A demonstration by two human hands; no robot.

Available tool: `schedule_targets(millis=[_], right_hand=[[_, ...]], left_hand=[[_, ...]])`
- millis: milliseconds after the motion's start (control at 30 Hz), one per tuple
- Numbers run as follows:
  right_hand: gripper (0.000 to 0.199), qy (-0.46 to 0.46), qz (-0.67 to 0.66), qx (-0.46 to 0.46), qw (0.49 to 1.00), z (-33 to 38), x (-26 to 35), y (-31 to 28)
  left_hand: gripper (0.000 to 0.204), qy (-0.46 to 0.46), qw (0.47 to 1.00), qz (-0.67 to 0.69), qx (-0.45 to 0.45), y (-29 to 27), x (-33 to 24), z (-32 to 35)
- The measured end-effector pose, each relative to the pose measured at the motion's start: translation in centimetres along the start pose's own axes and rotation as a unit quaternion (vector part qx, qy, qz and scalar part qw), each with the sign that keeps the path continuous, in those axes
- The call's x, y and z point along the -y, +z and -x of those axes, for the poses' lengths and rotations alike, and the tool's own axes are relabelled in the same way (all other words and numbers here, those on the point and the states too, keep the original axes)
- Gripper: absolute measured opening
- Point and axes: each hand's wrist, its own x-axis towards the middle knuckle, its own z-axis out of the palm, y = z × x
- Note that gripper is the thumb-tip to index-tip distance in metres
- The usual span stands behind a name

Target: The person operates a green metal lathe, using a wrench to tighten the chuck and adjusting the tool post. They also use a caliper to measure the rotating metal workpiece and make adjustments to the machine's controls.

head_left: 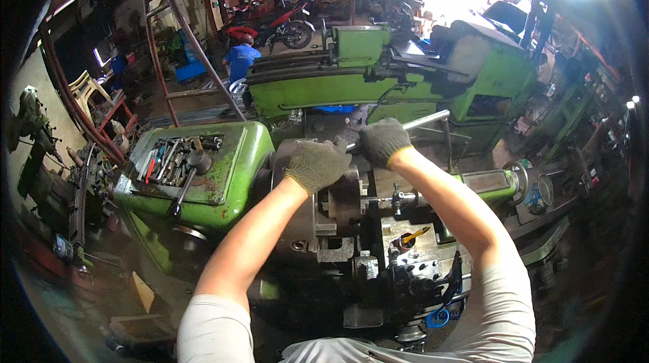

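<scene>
At a green metal lathe (223, 160), the gloved left hand (316, 164) steadies the dark round steel chuck (318, 221), palm flat, fingers apparently unclosed. The gloved right hand (382, 140) wraps the long silver chuck-key handle (424, 121) just above, likely for leverage.

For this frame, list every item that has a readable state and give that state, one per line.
left hand: gloved, resting on top of the lathe chuck
right hand: gloved, gripping the metal bar
lathe chuck: mounted on the lathe, jaws sticking out
metal bar: raised, angled up to the right
tool tray: open, full of hand tools
person in blue: crouched, back turned
</scene>
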Motion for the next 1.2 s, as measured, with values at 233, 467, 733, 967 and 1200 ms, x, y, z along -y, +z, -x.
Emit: schedule_targets(millis=[233, 467, 733, 967, 1200], right_hand=[[0.043, -0.026, 0.003, -0.017, 1.0, 3.9, -8.3, -2.1], [0.069, 0.083, 0.016, -0.02, 0.996, 6.1, -16.9, 0.2], [0.068, 0.126, 0.05, 0.003, 0.991, 8.9, -17.3, -0.3], [0.07, 0.13, 0.018, -0.027, 0.991, 15.5, -11.9, -3.3], [0.067, 0.162, -0.018, 0.058, 0.985, 15.8, -11.5, -4.4]], left_hand=[[0.03, -0.03, 0.988, 0.149, 0.0, -2.4, 0.7, 0.8], [0.03, -0.147, 0.982, 0.097, 0.063, -1.8, 0.8, 0.7], [0.03, -0.082, 0.992, 0.083, 0.053, -0.1, 1.3, -1.0], [0.026, -0.006, 0.995, 0.052, 0.084, -0.1, 4.0, -0.6], [0.029, -0.075, 0.991, 0.107, 0.005, 0.8, 2.6, -0.8]])
